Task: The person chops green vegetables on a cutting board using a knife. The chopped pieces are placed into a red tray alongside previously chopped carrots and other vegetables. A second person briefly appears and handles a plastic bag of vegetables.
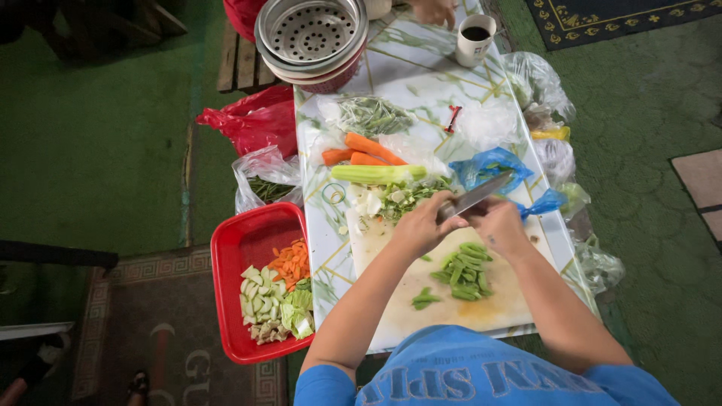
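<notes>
Cutting of green beans, by the look of it, paused mid-way for a wipe of the blade.

Left hand [421,225] closed in a fist round the handle of the knife [474,197], fingers pressed together, blade angled up and away past the knuckles, off the board [391,316]. Right hand [500,225] just beside the left, fingertips up against the near end of the blade; whether pinching it, brushing it or merely touching, cannot tell, since only the back of the hand shows.

Cut beans [465,271] heaped on the board just below both wrists, on the near side of the fingers; a few stray pieces [425,299] nearer the body, under the left forearm. Beyond the fingertips, chopped greens and a pale green stalk [376,174], then carrots [368,146]; beyond the blade tip, a blue bag [489,162]. Well out from the left elbow, a red tray [248,248] of cut vegetables.

Called for next, as a judgement: right fingertips kept on the flat and clear of the edge, then the blade lowered back to the board with a firm left-hand grip.
</notes>
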